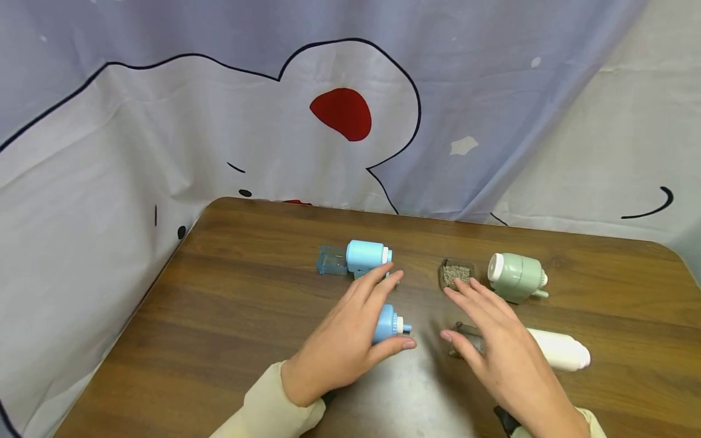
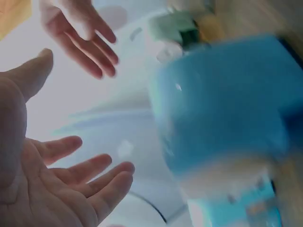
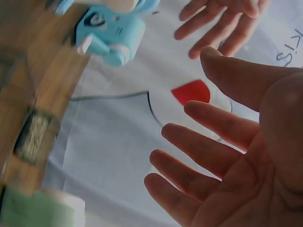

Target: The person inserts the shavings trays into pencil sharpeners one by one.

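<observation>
Both hands hover over the table with fingers spread and nothing held. My left hand [image 1: 350, 331] is above a blue crank pencil sharpener [image 1: 386, 323], hiding much of it; a large blurred blue body [image 2: 218, 104] fills the left wrist view. Just beyond its fingertips stands a light-blue sharpener [image 1: 365, 255] beside a clear blue drawer [image 1: 331, 261]. My right hand [image 1: 506, 350] partly covers a white sharpener [image 1: 560, 350] and a greyish see-through box [image 1: 470, 336]. Near its fingertips sit a small clear box [image 1: 443, 278] of pencil shavings [image 3: 34, 137] and a green sharpener [image 1: 516, 277].
The brown wooden table [image 1: 230, 292] has rounded far corners. Behind it and along its left side hangs a printed curtain [image 1: 465, 91] in pale purple and white, with a red patch [image 1: 345, 114].
</observation>
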Tool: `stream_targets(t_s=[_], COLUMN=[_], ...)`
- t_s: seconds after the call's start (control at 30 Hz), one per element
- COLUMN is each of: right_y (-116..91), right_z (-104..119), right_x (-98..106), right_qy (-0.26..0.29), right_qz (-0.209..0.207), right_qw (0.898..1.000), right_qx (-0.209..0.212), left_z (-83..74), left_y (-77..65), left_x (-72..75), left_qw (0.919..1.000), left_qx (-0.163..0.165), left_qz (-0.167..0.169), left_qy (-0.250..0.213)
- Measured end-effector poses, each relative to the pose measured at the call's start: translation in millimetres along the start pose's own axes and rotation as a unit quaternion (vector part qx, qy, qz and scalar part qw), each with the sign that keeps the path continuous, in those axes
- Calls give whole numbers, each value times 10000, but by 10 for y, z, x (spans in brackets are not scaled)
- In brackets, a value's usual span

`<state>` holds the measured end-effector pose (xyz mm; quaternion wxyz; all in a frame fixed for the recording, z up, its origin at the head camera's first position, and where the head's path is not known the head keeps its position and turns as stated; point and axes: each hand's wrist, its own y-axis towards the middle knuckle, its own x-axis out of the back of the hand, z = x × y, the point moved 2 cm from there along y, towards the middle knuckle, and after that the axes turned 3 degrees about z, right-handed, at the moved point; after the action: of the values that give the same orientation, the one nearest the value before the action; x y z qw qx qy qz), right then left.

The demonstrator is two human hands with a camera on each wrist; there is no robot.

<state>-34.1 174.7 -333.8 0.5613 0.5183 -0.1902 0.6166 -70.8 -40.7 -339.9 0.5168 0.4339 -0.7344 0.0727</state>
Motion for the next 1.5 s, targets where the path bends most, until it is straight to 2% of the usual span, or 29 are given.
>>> stream_targets(t_s=[0.17, 0.27, 0.6, 0.77, 0.9, 0.97, 1.07, 1.2, 1.4, 1.5], right_y=[-94, -149, -363, -451, -512, -534, -559, -584, -613, -626], right_z=[-127, -210, -570, -711, -812, -858, -918, -988, -1035, -1039], right_x=[111, 155, 288, 331, 339, 331, 311, 290, 272, 272], right_qy=[-168, -257, -383, -468, -495, -488, -525, -586, -521, -567], right_qz=[-42, 0, 201, 251, 526, 662, 814, 900, 985, 985], right_qw=[9997, 9994, 9972, 9969, 9951, 9939, 9923, 9918, 9921, 9922], right_qx=[-145, -216, -606, -579, -679, -737, -774, -690, -571, -518], left_z=[-246, -363, -583, -600, -562, -536, -501, -465, -429, -411], left_y=[154, 236, 418, 450, 450, 445, 427, 411, 421, 439], left_x=[-129, -225, -616, -828, -993, -1060, -1144, -1207, -1234, -1240], left_qw=[9987, 9975, 9926, 9870, 9824, 9798, 9773, 9756, 9716, 9717], left_qx=[-477, -643, -412, -42, 378, 525, 576, 591, 886, 948], left_qz=[-16, 49, 698, 1114, 1416, 1516, 1529, 1504, 1711, 1703], left_qy=[194, 292, 904, 1159, 1158, 1196, 1346, 1483, 1371, 1332])
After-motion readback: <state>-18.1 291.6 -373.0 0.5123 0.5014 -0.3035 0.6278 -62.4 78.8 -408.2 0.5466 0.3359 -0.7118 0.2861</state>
